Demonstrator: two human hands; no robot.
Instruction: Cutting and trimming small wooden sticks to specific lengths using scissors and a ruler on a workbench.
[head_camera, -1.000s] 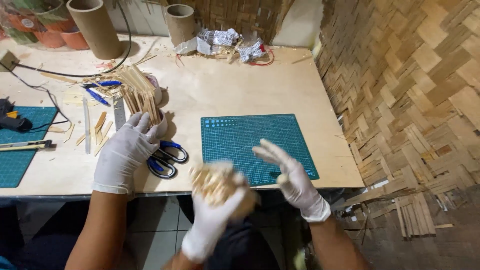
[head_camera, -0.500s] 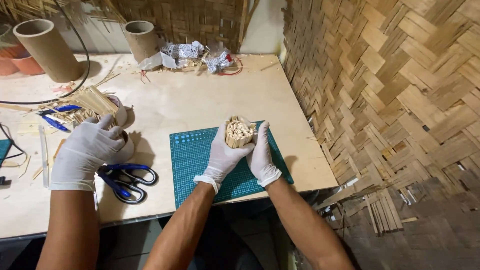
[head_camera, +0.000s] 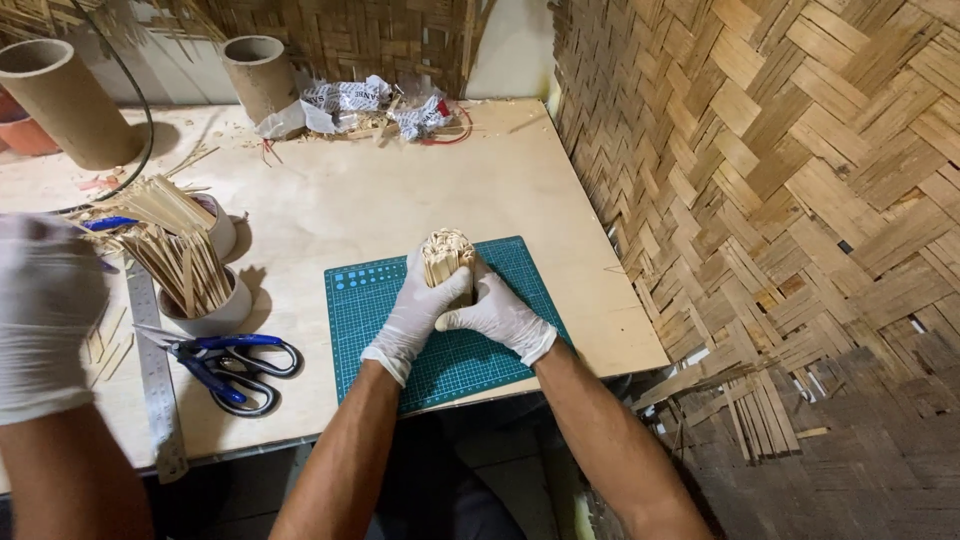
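Observation:
Both my hands wear white gloves and meet over a green cutting mat (head_camera: 480, 370) at the table's front edge. Between them stands a thick bundle of short pale wooden sticks (head_camera: 447, 255), upright, its lower end on the mat. My left hand (head_camera: 415, 310) wraps the bundle from the left. My right hand (head_camera: 497, 312) presses against its right side lower down. The bundle's lower half is hidden by my fingers.
Another person's gloved hand (head_camera: 40, 310) hovers at the far left. Near it are white cups full of sticks (head_camera: 200, 290), blue-handled scissors (head_camera: 225, 365) and a steel ruler (head_camera: 158, 390). Cardboard tubes (head_camera: 258, 72) and crumpled paper (head_camera: 360, 105) stand at the back. A woven bamboo wall (head_camera: 760, 200) borders the right.
My left hand lifted the bundle from below the table edge onto the mat, and my right hand closed on it. The other person's hand drew left, away from the cups.

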